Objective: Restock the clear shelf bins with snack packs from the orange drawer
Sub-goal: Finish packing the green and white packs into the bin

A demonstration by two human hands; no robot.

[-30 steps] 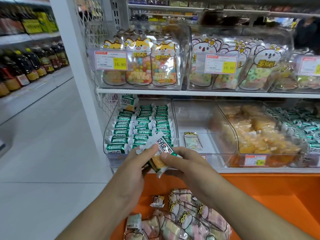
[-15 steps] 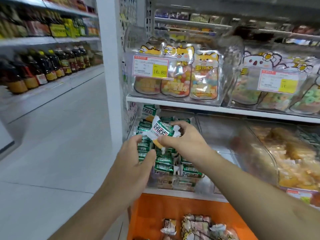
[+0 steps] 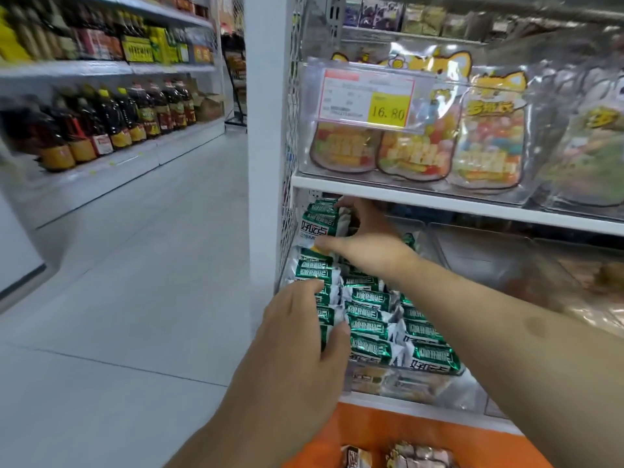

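A clear shelf bin (image 3: 471, 398) on the lower shelf is packed with rows of green-and-white snack packs (image 3: 369, 327). My right hand (image 3: 366, 243) reaches deep to the back left of that bin and pinches a green-and-white snack pack (image 3: 319, 226) against the upright packs there, just under the upper shelf. My left hand (image 3: 304, 336) rests with its fingers on the front-left packs of the same bin. Below, the orange drawer (image 3: 374, 430) shows a few loose packs (image 3: 418, 456) at the frame's bottom edge.
The upper shelf (image 3: 439, 201) carries a clear bin of candy bags with a 16.80 price tag (image 3: 368, 96). To the right, a clear bin (image 3: 489, 251) looks blurred. A white upright post (image 3: 261, 130) borders the shelf. Bottles (image 3: 111, 119) line the aisle's left side.
My right hand carried the snack pack from in front of the bin to its back left corner. My left hand let go of the pack and settled on the front packs. The camera swung left.
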